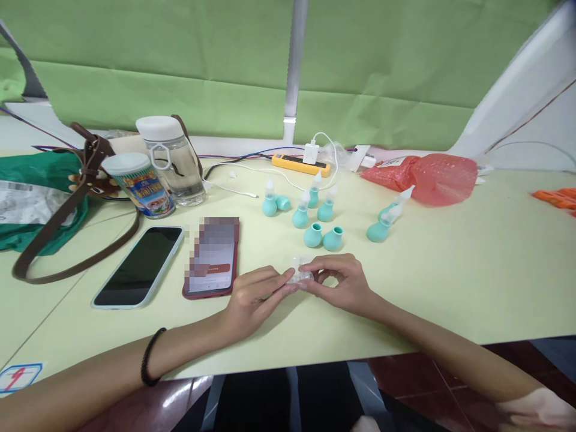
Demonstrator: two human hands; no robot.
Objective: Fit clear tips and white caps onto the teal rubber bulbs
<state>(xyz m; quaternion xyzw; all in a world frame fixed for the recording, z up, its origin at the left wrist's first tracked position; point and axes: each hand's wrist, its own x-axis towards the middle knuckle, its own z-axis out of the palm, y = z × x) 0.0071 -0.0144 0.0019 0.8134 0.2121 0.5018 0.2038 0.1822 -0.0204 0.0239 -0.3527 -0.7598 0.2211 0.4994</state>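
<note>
Close to the table's front edge, my left hand (258,298) and my right hand (341,281) meet over a small clear plastic piece (297,270). Both pinch it between thumb and fingers, and the fingertips cover part of it. Just beyond them stand two teal rubber bulbs with open necks (333,238). Farther back are several teal bulbs with clear pointed tips (300,211), like nasal aspirators. One bulb (283,203) lies on its side. To the right, two tipped bulbs (379,230) lean close together.
Left of my hands lie a phone with a lit screen (213,258) and a dark-screened phone (139,267). Behind them stand a paper-labelled cup (143,189) and a water bottle (175,162), beside a brown strap (31,252). A yellow power strip (288,163) and red plastic bag (443,179) lie behind.
</note>
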